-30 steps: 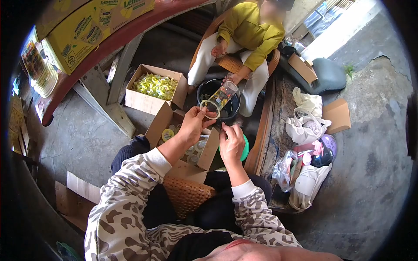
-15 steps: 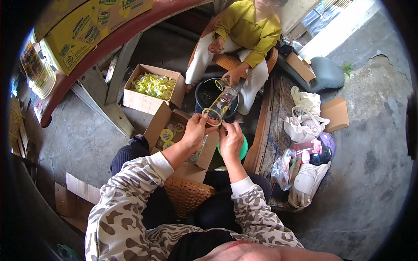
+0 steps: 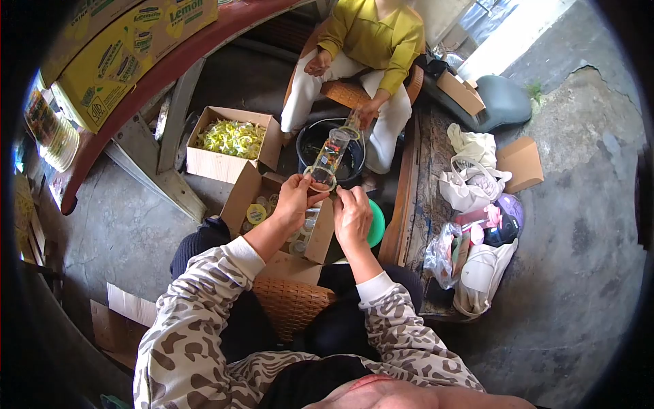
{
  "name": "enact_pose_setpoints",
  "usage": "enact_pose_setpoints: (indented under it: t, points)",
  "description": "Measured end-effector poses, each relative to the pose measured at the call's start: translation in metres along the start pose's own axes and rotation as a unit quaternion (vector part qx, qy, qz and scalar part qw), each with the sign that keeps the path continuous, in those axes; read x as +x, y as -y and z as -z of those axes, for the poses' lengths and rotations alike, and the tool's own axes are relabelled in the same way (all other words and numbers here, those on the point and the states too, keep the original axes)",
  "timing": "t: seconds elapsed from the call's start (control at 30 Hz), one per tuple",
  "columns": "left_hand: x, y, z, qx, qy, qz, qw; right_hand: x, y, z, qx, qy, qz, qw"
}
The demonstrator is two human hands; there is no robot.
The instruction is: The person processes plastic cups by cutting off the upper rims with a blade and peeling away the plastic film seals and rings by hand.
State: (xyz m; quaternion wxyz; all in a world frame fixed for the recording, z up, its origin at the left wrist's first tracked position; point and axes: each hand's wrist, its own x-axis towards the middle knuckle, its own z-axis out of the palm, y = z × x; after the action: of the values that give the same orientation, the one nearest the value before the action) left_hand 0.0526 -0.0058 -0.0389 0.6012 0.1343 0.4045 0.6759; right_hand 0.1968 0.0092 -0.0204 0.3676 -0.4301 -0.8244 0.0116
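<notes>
A clear plastic cup with a colourful print (image 3: pixel 331 154) is tilted, its wide rim towards me. My left hand (image 3: pixel 294 203) is closed on the cup's rim from the left. My right hand (image 3: pixel 353 217) is just right of the rim, thumb and fingers pinched together; anything between them is too small to make out. Beyond the cup, a co-worker's hand (image 3: pixel 368 114) holds another clear cup (image 3: pixel 353 125) by the far end of mine. Below both cups is a black bucket (image 3: pixel 304 144).
A carton of yellow-and-white wrappers or strips (image 3: pixel 231 140) stands at the left. Nearer me, an open carton (image 3: pixel 319 240) contains clear cups and yellow lids. A green round thing (image 3: pixel 376 223) is right of it. Bags (image 3: pixel 470 187) lie along the wooden platform at right.
The cup and both my hands have shifted slightly left in view. The co-worker's cup now lines up with the far end of mine. The camera view has moved a little.
</notes>
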Motion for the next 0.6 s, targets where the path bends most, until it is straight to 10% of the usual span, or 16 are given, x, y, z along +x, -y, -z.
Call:
enact_pose_setpoints:
  t: [0.6]
  points:
    - [0.003,-0.006,-0.001,0.05,0.011,-0.028,0.998,0.0,0.004,0.007,0.033,0.017,-0.043,0.998]
